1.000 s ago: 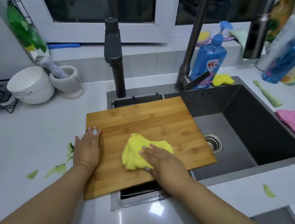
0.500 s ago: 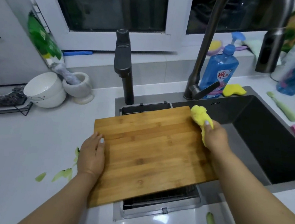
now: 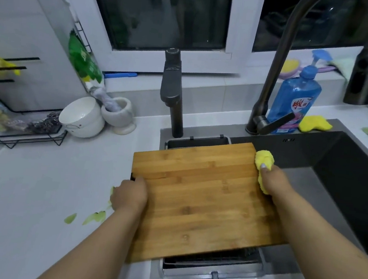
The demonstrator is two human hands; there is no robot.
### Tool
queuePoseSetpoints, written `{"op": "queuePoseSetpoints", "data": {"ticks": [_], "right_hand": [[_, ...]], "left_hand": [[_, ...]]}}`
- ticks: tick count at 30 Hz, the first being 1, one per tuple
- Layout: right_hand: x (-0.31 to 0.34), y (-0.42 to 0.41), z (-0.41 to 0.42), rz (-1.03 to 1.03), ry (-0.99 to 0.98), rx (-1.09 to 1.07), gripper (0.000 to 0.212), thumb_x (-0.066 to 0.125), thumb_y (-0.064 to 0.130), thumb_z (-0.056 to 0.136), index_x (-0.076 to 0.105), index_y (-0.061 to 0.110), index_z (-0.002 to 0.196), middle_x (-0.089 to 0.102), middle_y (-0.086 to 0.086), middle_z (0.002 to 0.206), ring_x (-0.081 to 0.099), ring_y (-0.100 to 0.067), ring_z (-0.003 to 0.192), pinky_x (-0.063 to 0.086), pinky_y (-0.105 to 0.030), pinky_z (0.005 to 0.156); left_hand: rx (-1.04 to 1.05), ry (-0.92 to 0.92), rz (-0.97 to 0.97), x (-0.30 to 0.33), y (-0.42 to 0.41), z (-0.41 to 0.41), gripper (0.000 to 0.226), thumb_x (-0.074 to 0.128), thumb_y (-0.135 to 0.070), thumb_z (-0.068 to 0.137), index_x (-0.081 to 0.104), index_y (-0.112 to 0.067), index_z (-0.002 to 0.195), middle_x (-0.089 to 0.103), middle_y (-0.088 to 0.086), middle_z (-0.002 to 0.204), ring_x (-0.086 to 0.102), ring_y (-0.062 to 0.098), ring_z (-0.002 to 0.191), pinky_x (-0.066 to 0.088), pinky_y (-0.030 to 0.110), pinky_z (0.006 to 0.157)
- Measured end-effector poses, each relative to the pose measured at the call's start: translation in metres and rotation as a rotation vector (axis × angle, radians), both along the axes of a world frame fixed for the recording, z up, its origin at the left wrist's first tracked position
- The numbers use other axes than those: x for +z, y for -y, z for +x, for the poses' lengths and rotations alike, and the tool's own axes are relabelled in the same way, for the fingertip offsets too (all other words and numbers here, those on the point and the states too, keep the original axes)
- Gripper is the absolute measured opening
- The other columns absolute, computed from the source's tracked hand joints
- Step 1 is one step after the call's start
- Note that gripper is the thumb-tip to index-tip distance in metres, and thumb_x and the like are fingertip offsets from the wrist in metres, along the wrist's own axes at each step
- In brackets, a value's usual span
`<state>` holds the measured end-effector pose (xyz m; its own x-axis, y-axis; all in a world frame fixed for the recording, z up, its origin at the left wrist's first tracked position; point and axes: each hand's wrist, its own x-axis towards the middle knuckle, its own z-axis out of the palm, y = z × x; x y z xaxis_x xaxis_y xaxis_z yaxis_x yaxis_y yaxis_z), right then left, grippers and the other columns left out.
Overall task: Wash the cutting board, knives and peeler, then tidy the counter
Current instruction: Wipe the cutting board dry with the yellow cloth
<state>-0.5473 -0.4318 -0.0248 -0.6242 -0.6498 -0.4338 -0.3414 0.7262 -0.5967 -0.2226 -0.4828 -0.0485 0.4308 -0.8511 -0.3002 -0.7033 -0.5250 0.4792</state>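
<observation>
cutting board (image 3: 204,203) over sink (image 3: 342,175), pestle (image 3: 106,101) in mortar (image 3: 120,116)

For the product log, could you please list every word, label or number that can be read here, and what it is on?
Blue detergent bottle: a red label with white characters, too blurred to read.
Green bag hanging by the window: printing shows, but none is legible.
Dark dispenser behind the sink: a faint mark, unreadable.
Nothing else carries text.

Left hand (image 3: 129,195) now grips cutting board (image 3: 202,198) edge.
</observation>
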Motion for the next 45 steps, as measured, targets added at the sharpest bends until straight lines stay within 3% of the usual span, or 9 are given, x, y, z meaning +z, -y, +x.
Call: {"op": "queuePoseSetpoints", "data": {"ticks": [8, 16, 20, 27, 29, 32, 35, 39, 45], "right_hand": [[0.029, -0.003, 0.004, -0.265, 0.088, -0.145, 0.051, 0.03, 0.04, 0.102, 0.044, 0.005, 0.137, 0.051, -0.019, 0.133, 0.049, -0.037, 0.119, 0.039, -0.044, 0.1], [0.056, -0.007, 0.012, -0.487, 0.538, -0.464, 0.052, 0.039, 0.048, 0.099, 0.048, 0.014, 0.137, 0.056, -0.016, 0.126, 0.054, -0.036, 0.112, 0.044, -0.042, 0.092], [0.064, -0.01, 0.007, -0.533, 0.697, -0.5, 0.049, 0.047, 0.049, 0.095, 0.055, 0.014, 0.129, 0.062, -0.014, 0.117, 0.06, -0.033, 0.103, 0.049, -0.047, 0.093], [0.084, -0.013, 0.003, -0.632, 0.745, -0.496, 0.049, 0.046, 0.054, 0.093, 0.055, 0.015, 0.123, 0.062, -0.008, 0.111, 0.06, -0.027, 0.1, 0.047, -0.047, 0.096], [0.091, -0.013, 0.001, -0.672, 0.762, -0.495, 0.048, 0.046, 0.054, 0.094, 0.053, 0.018, 0.124, 0.06, -0.006, 0.11, 0.058, -0.027, 0.099, 0.046, -0.047, 0.094], [0.096, -0.016, -0.003, -0.736, 0.843, -0.469, 0.053, 0.046, 0.054, 0.093, 0.051, 0.015, 0.129, 0.061, -0.006, 0.116, 0.059, -0.023, 0.101, 0.047, -0.044, 0.092], [0.1, -0.018, -0.013, -0.754, 0.983, -0.387, 0.061, 0.038, 0.066, 0.09, 0.05, 0.023, 0.132, 0.064, -0.007, 0.12, 0.062, -0.025, 0.105, 0.05, -0.042, 0.083], [0.115, -0.024, -0.027, -0.652, 1.033, -0.237, 0.065, 0.029, 0.071, 0.088, 0.054, 0.024, 0.124, 0.065, -0.016, 0.115, 0.061, -0.035, 0.105, 0.049, -0.048, 0.079], [0.114, -0.031, -0.038, -0.339, 0.956, -0.044, 0.079, 0.038, 0.073, 0.084, 0.062, 0.005, 0.116, 0.065, -0.02, 0.117, 0.062, -0.036, 0.105, 0.049, -0.051, 0.092]], "left_hand": [[0.173, -0.251, -0.126, 0.035, 0.011, 0.014, 0.076, 0.02, -0.054, 0.072, 0.059, -0.001, 0.109, 0.063, 0.02, 0.107, 0.056, 0.041, 0.1, 0.043, 0.052, 0.096], [0.298, -0.64, -0.346, 0.063, 0.015, 0.036, 0.074, 0.021, -0.077, 0.072, 0.056, -0.034, 0.121, 0.058, 0.003, 0.125, 0.051, 0.032, 0.116, 0.037, 0.055, 0.103], [0.373, -0.811, -0.387, 0.029, 0.033, 0.062, 0.099, 0.015, -0.105, 0.041, 0.062, -0.049, 0.108, 0.063, -0.005, 0.123, 0.055, 0.028, 0.116, 0.038, 0.054, 0.102], [0.315, -0.985, -0.51, 0.131, -0.021, 0.017, 0.057, 0.024, -0.073, 0.087, 0.058, -0.034, 0.111, 0.053, -0.014, 0.117, 0.048, 0.013, 0.108, 0.034, 0.041, 0.107], [0.301, -1.042, -0.542, 0.137, -0.022, 0.013, 0.059, 0.029, -0.075, 0.086, 0.053, -0.037, 0.124, 0.053, -0.016, 0.118, 0.049, 0.011, 0.106, 0.035, 0.039, 0.106], [0.277, -1.187, -0.598, 0.151, -0.027, 0.012, 0.041, 0.033, -0.065, 0.093, 0.056, -0.034, 0.11, 0.06, -0.017, 0.101, 0.054, 0.002, 0.092, 0.037, 0.022, 0.092], [0.28, -1.358, -0.6, 0.145, -0.027, 0.023, 0.051, 0.035, -0.063, 0.093, 0.072, -0.028, 0.095, 0.07, -0.009, 0.107, 0.06, 0.007, 0.104, 0.043, 0.024, 0.095], [0.253, -1.463, -0.486, 0.128, -0.029, 0.041, 0.039, 0.045, -0.051, 0.093, 0.071, -0.022, 0.086, 0.075, -0.007, 0.077, 0.066, 0.009, 0.077, 0.048, 0.023, 0.063], [0.03, -1.368, -0.264, 0.101, -0.035, 0.061, 0.018, 0.063, -0.021, 0.078, 0.058, -0.012, 0.064, 0.057, 0.006, 0.062, 0.063, 0.018, 0.065, 0.04, 0.031, 0.073]]}}
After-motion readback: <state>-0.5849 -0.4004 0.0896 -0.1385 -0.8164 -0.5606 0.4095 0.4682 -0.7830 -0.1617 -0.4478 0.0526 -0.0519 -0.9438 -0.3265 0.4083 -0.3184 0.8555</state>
